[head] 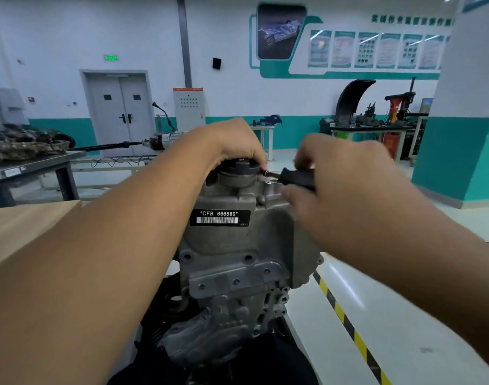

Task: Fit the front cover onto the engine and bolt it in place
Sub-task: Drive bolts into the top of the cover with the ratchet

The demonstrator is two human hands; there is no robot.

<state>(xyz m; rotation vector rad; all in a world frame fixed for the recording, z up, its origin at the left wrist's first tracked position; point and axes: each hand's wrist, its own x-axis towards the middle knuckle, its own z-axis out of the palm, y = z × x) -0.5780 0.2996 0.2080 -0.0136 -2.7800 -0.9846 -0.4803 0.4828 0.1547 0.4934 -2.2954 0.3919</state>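
Note:
The grey cast front cover [232, 245] stands upright on the engine in the middle of the head view, with a black label reading CFB 666660. A black oil filler cap [242, 166] sits on its top. My left hand [232, 143] reaches over the cap, its fingertips at a bolt [265, 173] on the cover's top right corner. My right hand [346, 184] grips the black handle of a tool [297, 176] whose tip meets that bolt. Several bolt holes show lower on the cover.
A wooden bench top [29, 220] lies to the left. A grey table [29, 165] with engine parts stands behind it. A yellow-and-black floor stripe [346, 320] runs to the right. Workbenches with machines [376, 126] line the far wall.

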